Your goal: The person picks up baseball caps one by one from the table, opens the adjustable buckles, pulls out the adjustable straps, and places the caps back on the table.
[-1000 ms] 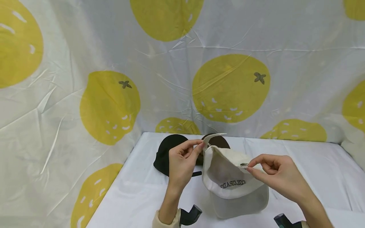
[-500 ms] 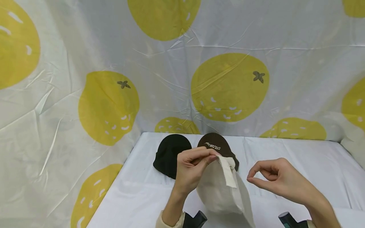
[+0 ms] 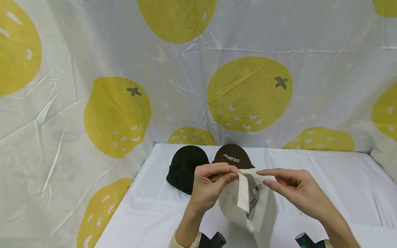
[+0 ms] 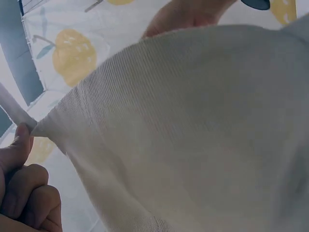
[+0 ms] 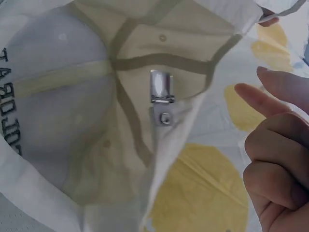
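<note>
A white baseball cap (image 3: pixel 227 203) hangs from my left hand (image 3: pixel 211 184), which pinches it between thumb and index finger where the back strap (image 3: pixel 243 193) begins. The strap's loose end droops across the opening. Mirrored dark stitched letters show inside the cap. A small metal buckle (image 5: pixel 161 87) sits on the other strap tab, its flap upright. My right hand (image 3: pixel 297 187) hovers beside that tab, index finger straight, thumb apart, the other fingers folded. Nothing lies between its fingertips, which are just off the cap in the right wrist view.
Behind the hands, a black knit beanie (image 3: pixel 186 168) and a dark brown cap (image 3: pixel 232 155) with white lettering sit side by side on the white-covered table (image 3: pixel 325 179). A lemon-print curtain (image 3: pixel 180 86) closes off the back and left.
The right hand let go of the cap's buckle end, then came back left toward it with thumb and index parted. The cap swung and turned in the left hand, which shifted slightly right.
</note>
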`<state>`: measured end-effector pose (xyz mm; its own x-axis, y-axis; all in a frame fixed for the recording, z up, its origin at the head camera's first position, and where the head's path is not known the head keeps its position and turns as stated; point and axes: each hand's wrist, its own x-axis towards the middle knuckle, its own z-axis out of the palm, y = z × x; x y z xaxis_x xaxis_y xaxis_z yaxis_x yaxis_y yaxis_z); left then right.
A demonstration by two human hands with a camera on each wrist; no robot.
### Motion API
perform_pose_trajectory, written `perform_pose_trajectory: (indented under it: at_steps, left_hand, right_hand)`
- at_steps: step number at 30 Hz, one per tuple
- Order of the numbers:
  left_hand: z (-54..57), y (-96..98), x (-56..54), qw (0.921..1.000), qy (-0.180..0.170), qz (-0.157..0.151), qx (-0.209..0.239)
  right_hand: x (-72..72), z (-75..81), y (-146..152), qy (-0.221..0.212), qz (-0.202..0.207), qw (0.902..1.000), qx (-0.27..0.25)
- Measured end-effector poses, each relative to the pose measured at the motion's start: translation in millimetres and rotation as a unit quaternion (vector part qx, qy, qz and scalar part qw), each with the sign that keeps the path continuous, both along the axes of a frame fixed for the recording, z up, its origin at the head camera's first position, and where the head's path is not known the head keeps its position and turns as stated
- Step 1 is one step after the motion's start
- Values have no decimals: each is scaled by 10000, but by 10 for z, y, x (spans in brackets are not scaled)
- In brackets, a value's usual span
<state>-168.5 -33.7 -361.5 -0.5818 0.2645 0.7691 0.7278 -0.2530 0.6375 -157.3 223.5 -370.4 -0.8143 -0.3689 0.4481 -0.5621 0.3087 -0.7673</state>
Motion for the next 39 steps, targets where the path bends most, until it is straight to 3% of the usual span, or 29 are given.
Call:
perform_pose_trajectory:
  at_steps: [3,7,10,13,15,17,19,23,28,31,33,39]
  left_hand:
    - [-22,-6,-6,9978,-145,-649,37]
    - [-79,10,-30,9876,-494,-1457,307]
    - [-136,26,-55,9698,-956,-2109,771]
    - [-198,20,-81,9455,-1270,-2753,1189]
    - [-228,6,-90,9349,-1382,-2972,1364]
    - [-240,-12,-99,9288,-1325,-3155,1424]
    - [-229,-26,-109,9291,-1155,-3221,1401]
    - [-122,-57,-118,9258,-566,-3547,1181]
    - [80,-147,-101,9032,303,-4243,577]
    - [169,-201,-96,8938,703,-4418,317]
    - [205,-219,-97,8894,817,-4488,286]
    - [222,-217,-83,8816,709,-4649,401]
  right_hand:
    - [-40,-52,-40,-288,-201,9994,-18]
    - [-93,-103,-67,-713,-271,9971,71]
    - [-113,-110,-74,-948,-217,9949,272]
    - [-118,-100,-87,-1074,-110,9932,439]
    - [-118,-93,-98,-1120,-29,9926,463]
    - [-116,-90,-108,-1154,80,9924,423]
    - [-114,-92,-117,-1157,178,9924,367]
    - [-111,-106,-132,-1181,391,9917,315]
    - [-113,-128,-154,-1162,588,9909,339]
    - [-116,-143,-166,-1165,732,9900,305]
    - [-115,-152,-175,-1194,869,9887,253]
    - [-103,-178,-218,-1267,1267,9838,44]
